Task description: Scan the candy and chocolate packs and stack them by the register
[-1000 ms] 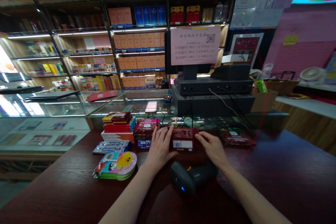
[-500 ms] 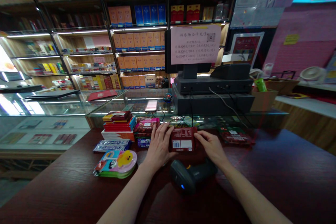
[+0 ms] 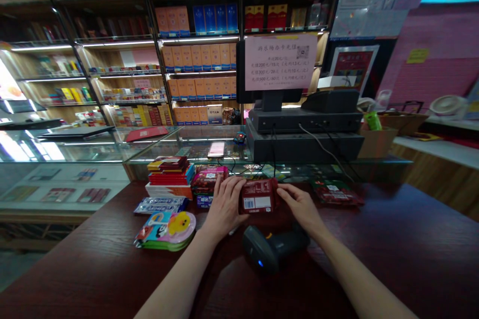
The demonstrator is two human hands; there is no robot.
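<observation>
Between my two hands is a dark red snack packet (image 3: pixel 258 195), its back with a barcode and white label facing up. My left hand (image 3: pixel 225 203) grips its left side, the fingertips at the far edge and the thumb near the front corner. The right edge is pinched by the thumb and forefinger of my right hand (image 3: pixel 300 205). A black barcode scanner (image 3: pixel 267 249) with a lit blue light lies on the table just in front of the packet, below my hands.
Left of my hands lie a pouch with a yellow duck (image 3: pixel 177 227), blue-and-white packets (image 3: pixel 160 205), a stack of small boxes (image 3: pixel 170 174) and a pink-and-brown packet (image 3: pixel 209 178). A dark red-green packet (image 3: pixel 335 193) lies right. Behind stand a glass case (image 3: pixel 179 142) and a cash register (image 3: pixel 305 139).
The packet has shifted slightly left and tilted a little between my hands. Both hands keep nearly the same place, and the scanner has not moved.
</observation>
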